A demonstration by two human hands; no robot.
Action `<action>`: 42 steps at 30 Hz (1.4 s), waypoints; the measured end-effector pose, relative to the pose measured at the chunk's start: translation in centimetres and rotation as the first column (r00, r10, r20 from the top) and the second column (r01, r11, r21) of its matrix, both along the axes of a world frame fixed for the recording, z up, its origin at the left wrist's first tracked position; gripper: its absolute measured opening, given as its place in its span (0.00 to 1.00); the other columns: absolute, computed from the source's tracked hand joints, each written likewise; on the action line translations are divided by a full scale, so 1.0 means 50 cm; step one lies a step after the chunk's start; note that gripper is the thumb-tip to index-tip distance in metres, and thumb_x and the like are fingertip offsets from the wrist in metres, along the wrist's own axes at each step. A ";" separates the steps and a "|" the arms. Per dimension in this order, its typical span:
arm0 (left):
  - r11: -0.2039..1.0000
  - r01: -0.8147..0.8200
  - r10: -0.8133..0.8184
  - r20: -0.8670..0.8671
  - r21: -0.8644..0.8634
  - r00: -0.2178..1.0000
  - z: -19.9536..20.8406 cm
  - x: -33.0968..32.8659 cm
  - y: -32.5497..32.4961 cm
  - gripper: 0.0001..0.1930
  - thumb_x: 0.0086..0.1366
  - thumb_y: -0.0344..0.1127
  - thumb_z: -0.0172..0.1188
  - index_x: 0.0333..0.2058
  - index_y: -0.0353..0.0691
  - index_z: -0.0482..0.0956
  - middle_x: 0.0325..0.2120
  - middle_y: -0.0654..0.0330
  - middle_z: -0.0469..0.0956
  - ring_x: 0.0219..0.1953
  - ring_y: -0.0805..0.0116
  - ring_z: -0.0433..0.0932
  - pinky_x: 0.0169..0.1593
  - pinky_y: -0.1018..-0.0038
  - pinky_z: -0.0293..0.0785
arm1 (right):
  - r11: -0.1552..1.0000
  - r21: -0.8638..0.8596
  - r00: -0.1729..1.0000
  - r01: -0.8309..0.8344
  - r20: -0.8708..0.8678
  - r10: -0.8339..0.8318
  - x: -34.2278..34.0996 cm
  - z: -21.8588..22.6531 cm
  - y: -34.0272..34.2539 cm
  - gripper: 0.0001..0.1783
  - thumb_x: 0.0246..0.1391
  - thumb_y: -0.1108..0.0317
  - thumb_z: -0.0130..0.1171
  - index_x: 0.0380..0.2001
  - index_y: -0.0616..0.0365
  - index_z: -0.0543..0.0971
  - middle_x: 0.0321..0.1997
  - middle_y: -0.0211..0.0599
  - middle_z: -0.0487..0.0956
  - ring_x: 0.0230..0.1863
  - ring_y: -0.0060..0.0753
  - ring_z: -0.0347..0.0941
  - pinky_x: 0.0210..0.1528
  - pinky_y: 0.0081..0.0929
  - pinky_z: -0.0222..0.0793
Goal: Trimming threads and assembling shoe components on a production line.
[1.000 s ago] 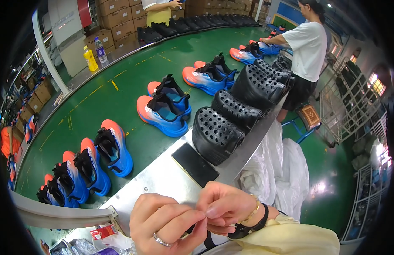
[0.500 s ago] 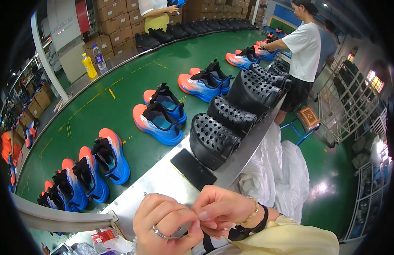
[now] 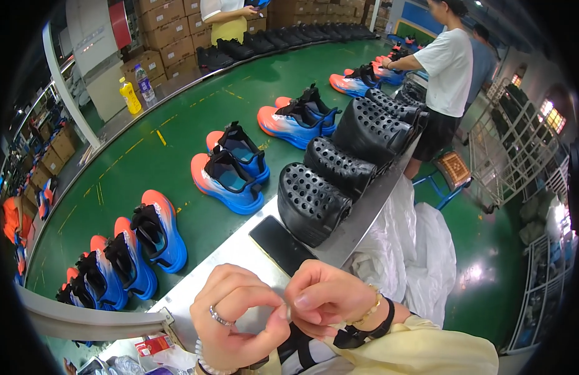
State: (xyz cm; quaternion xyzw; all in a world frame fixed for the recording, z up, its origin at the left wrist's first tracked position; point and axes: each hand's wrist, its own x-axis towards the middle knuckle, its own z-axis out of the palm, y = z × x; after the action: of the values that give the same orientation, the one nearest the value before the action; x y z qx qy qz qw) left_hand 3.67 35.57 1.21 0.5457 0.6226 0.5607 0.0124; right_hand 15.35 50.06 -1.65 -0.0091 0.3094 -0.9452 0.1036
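My left hand (image 3: 239, 319), with a ring and a pale beaded bracelet, has its thumb and index finger pinched together. Close beside it, fingertips nearly meeting, my right hand (image 3: 324, 294) has its fingers curled in, a gold bracelet and black band at the wrist. Whatever lies between the fingertips is too small to make out. Just beyond the hands, a dark phone (image 3: 283, 245) rests flat on the metal ledge (image 3: 230, 257). Behind it sits a black perforated clog-like shoe (image 3: 313, 205). Nearest on the green belt is a pair of orange-and-blue sneakers (image 3: 230, 181).
More sneakers (image 3: 158, 231) line the green belt (image 3: 171, 162). Two bottles, one yellow (image 3: 130, 95), stand along its far edge near black shoes (image 3: 258, 45). White plastic sheeting (image 3: 389, 244) hangs right of the ledge. A person (image 3: 449, 69) works farther along, by a stool (image 3: 453, 170).
My left thumb and index finger have bowed into a wider ring, and both hands have risen slightly. The sneakers and belt markings have shifted slightly left.
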 end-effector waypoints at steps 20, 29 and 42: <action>0.998 0.051 -0.051 0.020 -0.048 0.999 -0.005 0.000 0.038 0.09 0.41 0.25 0.69 0.25 0.40 0.80 0.22 0.63 0.78 0.26 0.63 0.77 0.32 0.71 0.68 | 0.996 -0.083 0.998 -0.043 -0.046 0.039 0.000 -0.023 0.033 0.19 0.63 0.66 0.51 0.17 0.62 0.70 0.07 0.30 0.63 0.07 0.24 0.63 0.15 0.24 0.67; 0.994 0.081 -0.080 0.016 -0.070 0.997 0.004 -0.001 0.052 0.09 0.41 0.27 0.69 0.25 0.41 0.80 0.22 0.63 0.79 0.27 0.62 0.77 0.32 0.71 0.68 | 0.993 -0.104 0.998 -0.059 -0.034 0.056 0.006 -0.020 0.053 0.19 0.63 0.66 0.52 0.18 0.63 0.71 0.08 0.30 0.64 0.07 0.23 0.63 0.15 0.23 0.67; 0.986 0.112 -0.104 0.070 -0.120 0.992 0.001 0.004 0.068 0.08 0.39 0.25 0.65 0.23 0.38 0.79 0.21 0.62 0.77 0.26 0.63 0.75 0.33 0.71 0.70 | 0.998 0.049 0.998 -0.047 0.053 0.045 0.014 -0.010 0.074 0.17 0.61 0.68 0.53 0.19 0.64 0.73 0.09 0.30 0.65 0.08 0.22 0.62 0.15 0.22 0.66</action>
State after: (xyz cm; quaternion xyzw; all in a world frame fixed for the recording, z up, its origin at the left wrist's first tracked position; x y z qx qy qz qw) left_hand 3.86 38.96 1.27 0.5587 0.6248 0.5368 0.0962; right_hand 16.02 53.77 -2.15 0.0107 0.3299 -0.9345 0.1335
